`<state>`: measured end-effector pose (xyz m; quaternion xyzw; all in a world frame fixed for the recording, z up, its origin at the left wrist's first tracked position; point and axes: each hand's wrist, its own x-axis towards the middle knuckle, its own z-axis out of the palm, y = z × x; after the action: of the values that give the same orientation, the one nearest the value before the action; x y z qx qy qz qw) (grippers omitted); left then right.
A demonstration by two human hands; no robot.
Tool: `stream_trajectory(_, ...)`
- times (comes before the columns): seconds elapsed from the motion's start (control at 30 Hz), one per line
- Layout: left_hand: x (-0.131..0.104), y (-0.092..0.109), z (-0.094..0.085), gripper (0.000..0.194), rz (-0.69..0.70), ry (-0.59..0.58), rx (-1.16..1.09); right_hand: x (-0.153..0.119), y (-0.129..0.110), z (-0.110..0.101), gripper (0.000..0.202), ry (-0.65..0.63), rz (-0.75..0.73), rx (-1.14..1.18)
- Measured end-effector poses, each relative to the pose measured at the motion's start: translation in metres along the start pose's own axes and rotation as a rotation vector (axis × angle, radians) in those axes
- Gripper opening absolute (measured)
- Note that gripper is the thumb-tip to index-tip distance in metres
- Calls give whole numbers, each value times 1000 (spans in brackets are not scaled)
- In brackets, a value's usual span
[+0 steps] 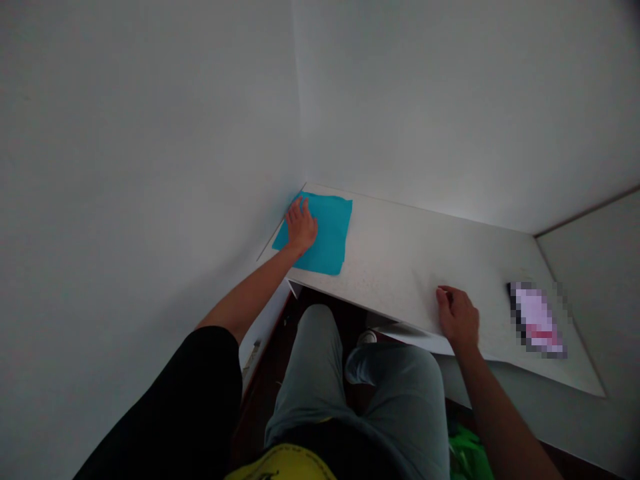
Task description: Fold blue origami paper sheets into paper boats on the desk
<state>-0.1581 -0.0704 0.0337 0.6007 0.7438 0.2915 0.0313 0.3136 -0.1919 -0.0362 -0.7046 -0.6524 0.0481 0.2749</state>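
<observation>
A flat, roughly square piece of bright blue cloth or paper [330, 233] lies at the left end of the white tabletop [395, 253]; its material is hard to tell. On its upper left part rests my left hand [302, 227], open, fingers spread and palm down. My right hand [459, 317] is at the front edge of the tabletop, apart from the blue piece. Its fingers are loosely bent with a gap at the thumb, and nothing shows in them.
A blurred-out pink and dark object [537, 319] lies on the tabletop's right end. White walls [400, 107] meet behind the table, and a panel [600, 267] bounds it on the right. Below are my knees [320, 347] and something green [467, 453].
</observation>
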Motion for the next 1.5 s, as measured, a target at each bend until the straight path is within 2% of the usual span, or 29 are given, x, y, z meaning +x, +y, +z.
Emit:
stream_trajectory(0.1, -17, 17, 17, 74, 153, -216, 25, 0, 0, -1, 73, -15, 13, 11)
stream_trajectory(0.2, -27, 19, 31, 79, 169, -392, 87, 1, 1, -2, 72, -24, 27, 22)
stream_trajectory(0.33, -31, 14, 40, 89, 159, -404, 136, 1, 2, -2, 69, -24, 30, 26)
stream_trajectory(0.47, -24, 14, 42, 99, 149, -432, 145, 1, 1, -2, 66, -28, 24, 11)
stream_trajectory(0.57, -23, 16, 36, 100, 127, -476, 135, 1, 0, -2, 65, -33, 28, 4)
stream_trajectory(0.63, -32, 15, 28, 98, 153, -454, 114, 1, 0, -2, 65, -38, 31, 1)
stream_trajectory(0.77, -76, 0, 8, 102, 349, -382, 86, 3, 0, -2, 64, -40, 39, -2)
stream_trajectory(0.87, -115, -15, -5, 96, 421, -440, 104, 3, -1, -2, 64, -36, 43, -12)
stream_trajectory(0.97, -143, -24, -16, 94, 467, -475, 106, 3, -3, -2, 65, -34, 35, -17)
stream_trajectory(1.03, -156, -26, -22, 86, 494, -462, 92, 3, -3, -3, 65, -39, 29, -11)
stream_trajectory(1.13, -172, -26, -30, 55, 504, -469, 59, 2, -6, -3, 64, -37, 23, -2)
stream_trajectory(1.23, -184, -14, -39, 43, 459, -502, -6, 1, -9, -3, 63, -34, 39, 23)
stream_trajectory(1.33, -192, 16, -48, 31, 427, -578, -140, 0, -14, -6, 65, -34, 112, 140)
stream_trajectory(1.43, -191, 58, -54, 44, 393, -665, -394, -2, -16, -9, 65, 17, 170, 378)
stream_trajectory(1.5, -183, 85, -50, 53, 244, -601, -626, -4, -15, -11, 65, 81, 185, 550)
